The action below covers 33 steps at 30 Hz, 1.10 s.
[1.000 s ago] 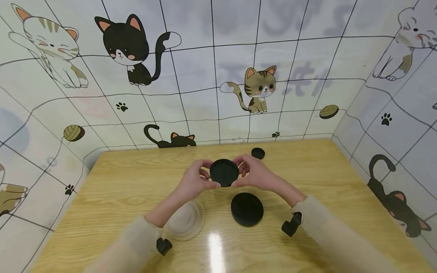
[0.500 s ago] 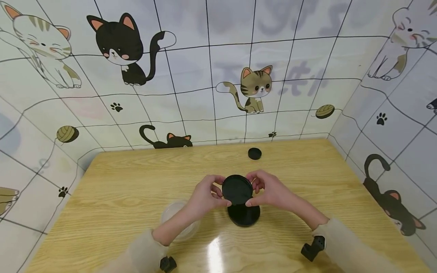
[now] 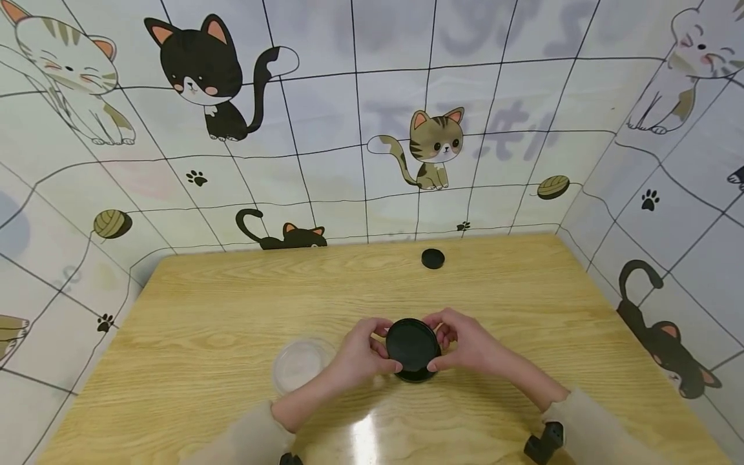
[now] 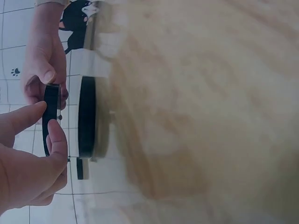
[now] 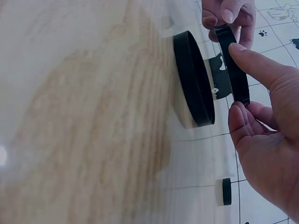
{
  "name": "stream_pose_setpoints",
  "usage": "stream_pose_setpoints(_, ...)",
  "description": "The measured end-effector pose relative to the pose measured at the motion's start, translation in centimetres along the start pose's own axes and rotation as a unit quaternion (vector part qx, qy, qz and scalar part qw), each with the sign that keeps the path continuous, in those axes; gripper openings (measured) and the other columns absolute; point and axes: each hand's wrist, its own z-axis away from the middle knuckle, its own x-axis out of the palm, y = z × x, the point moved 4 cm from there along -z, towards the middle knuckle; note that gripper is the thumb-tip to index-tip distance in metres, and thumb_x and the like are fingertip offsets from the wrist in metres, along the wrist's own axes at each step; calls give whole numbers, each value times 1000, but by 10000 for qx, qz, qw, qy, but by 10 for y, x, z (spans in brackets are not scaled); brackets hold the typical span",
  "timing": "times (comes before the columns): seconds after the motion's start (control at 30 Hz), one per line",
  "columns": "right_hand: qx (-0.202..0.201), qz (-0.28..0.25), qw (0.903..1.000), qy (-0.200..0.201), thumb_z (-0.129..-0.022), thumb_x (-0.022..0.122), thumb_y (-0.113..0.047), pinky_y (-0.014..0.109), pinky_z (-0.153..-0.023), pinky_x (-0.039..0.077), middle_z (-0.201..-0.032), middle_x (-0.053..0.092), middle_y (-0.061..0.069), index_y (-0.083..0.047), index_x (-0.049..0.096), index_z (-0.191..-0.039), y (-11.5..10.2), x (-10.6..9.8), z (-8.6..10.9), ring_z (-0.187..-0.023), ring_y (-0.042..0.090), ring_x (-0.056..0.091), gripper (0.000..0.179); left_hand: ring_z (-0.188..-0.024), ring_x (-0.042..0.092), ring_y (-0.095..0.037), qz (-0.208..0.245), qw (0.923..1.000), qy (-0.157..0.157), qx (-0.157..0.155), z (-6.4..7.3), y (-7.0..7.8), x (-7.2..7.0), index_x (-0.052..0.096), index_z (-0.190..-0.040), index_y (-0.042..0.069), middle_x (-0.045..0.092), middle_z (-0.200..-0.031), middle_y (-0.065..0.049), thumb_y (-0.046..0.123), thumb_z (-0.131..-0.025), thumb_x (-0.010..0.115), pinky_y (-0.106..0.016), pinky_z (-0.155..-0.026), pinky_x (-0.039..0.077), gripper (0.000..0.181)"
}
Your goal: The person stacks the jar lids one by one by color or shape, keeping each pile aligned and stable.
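Note:
Both hands hold a shallow black round lid (image 3: 411, 343) by its rim, one at each side. My left hand (image 3: 361, 356) pinches the left edge between thumb and fingers, and my right hand (image 3: 472, 347) does the same on the right. Below it a larger black round lid (image 3: 414, 376) lies on the table, mostly covered by the held one in the head view. Both wrist views show a gap between them, with the held lid (image 5: 235, 65) raised over the larger lid (image 4: 87, 116).
A clear round plastic lid (image 3: 290, 367) lies on the wooden table (image 3: 232, 303), left of my left hand. Toward the back edge sits a small black round lid (image 3: 433, 258). Walls covered in a cat-pattern sheet (image 3: 331, 129) close off the back and sides.
Both hands have brought the held black lid nearer and slightly right, from beyond the larger lid to over it. The lids on the table have stayed put.

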Motion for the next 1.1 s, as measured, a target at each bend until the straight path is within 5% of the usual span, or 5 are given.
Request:
stream_pose_setpoints(0.9, 171, -82, 9991, -374, -74, 94, -15, 28, -75, 53, -104, 60, 4, 4, 61, -133, 13, 5, 2, -87, 16, 58, 70, -79, 62, -13, -589, 9978, -240, 182, -4, -13, 11, 57, -133, -6, 51, -111, -10, 1, -74, 90, -21, -67, 52, 68)
stream_pose_setpoints(1.1, 100, 258, 9991, -306, -74, 94, -17, 27, -73, 51, -103, 59, 1, 2, 62, -133, 13, 7, 1, -86, 13, 56, 70, -77, 61, -10, -704, 9970, -249, 193, -2, -12, 12, 55, -135, -7, 50, -113, -11, 1, -76, 89, -20, -66, 51, 68)
